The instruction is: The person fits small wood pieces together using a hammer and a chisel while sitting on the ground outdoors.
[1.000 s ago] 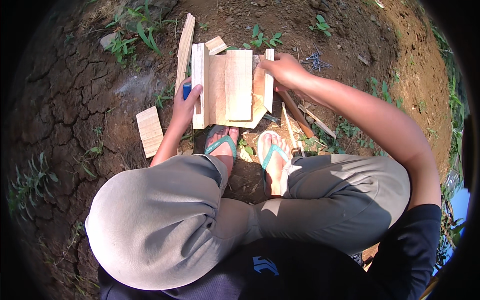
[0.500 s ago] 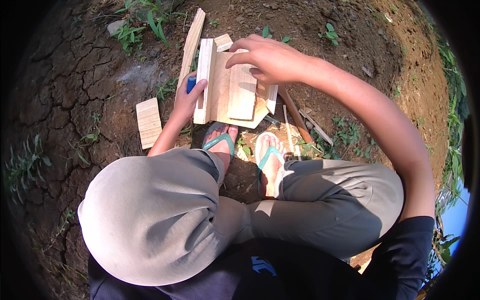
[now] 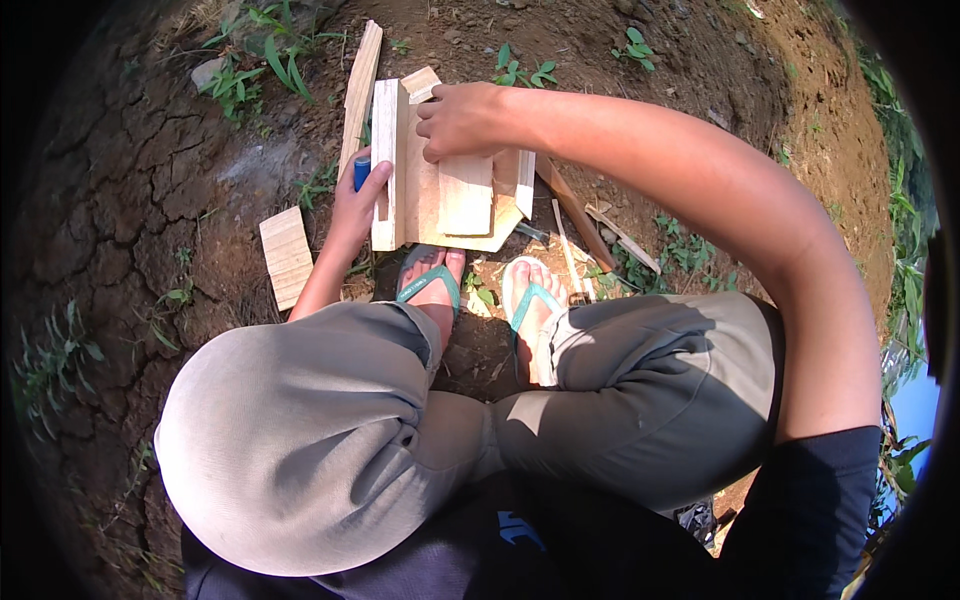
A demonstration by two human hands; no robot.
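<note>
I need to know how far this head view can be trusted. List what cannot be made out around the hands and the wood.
- Blue object at the left hand: mostly covered by fingers and the upright plank; its kind is unclear.
- Right hand: its palm hides whatever lies under it on the flat board.
- Ground below the knees: hidden by the grey trousers.
- Picture corners: black fisheye rim.

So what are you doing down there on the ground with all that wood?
A person squats on cracked dirt over a small stack of boards. The right hand presses down on the top of the stack. The left hand grips its left edge and also holds a blue tool. Both feet in green sandals sit just below the wood. A loose board lies to the left, and thin sticks lie to the right.
</note>
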